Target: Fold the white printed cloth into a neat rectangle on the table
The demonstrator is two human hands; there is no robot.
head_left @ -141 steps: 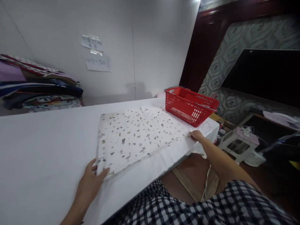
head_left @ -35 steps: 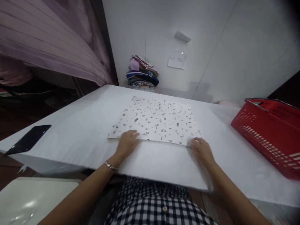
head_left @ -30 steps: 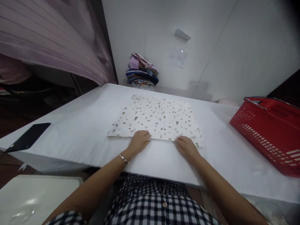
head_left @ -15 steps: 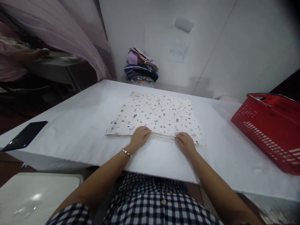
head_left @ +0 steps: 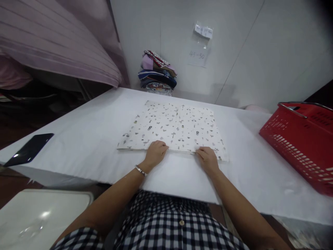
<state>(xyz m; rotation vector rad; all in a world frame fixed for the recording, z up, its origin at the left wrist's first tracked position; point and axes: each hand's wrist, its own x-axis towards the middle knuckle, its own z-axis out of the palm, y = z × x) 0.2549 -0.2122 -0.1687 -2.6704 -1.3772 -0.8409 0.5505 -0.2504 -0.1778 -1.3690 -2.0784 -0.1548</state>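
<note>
A folded white cloth [head_left: 173, 125] printed with small grey and green figures lies flat on the white-covered table [head_left: 88, 118] before me. My left hand [head_left: 156, 152] pinches its near edge left of the middle, fingers pressed together. Further right along that same edge, my right hand [head_left: 207, 158] is closed on the cloth in a like pinch. The fingertips of both hands are partly hidden at the fold. A silver bracelet [head_left: 140, 170] circles my left wrist.
A red plastic basket [head_left: 299, 146] with a metal handle stands at the table's right. Folded fabrics [head_left: 158, 74] are stacked by the back wall. A black phone-like slab [head_left: 30, 149] lies at the left edge. Below is a pale stool [head_left: 47, 218]; a pink curtain [head_left: 65, 45] hangs left.
The near edge of the cloth, which gaped slightly between my hands, now lies closer together. Both hands keep nearly the same place. The pink curtain has swung lower, covering the person behind it more.
</note>
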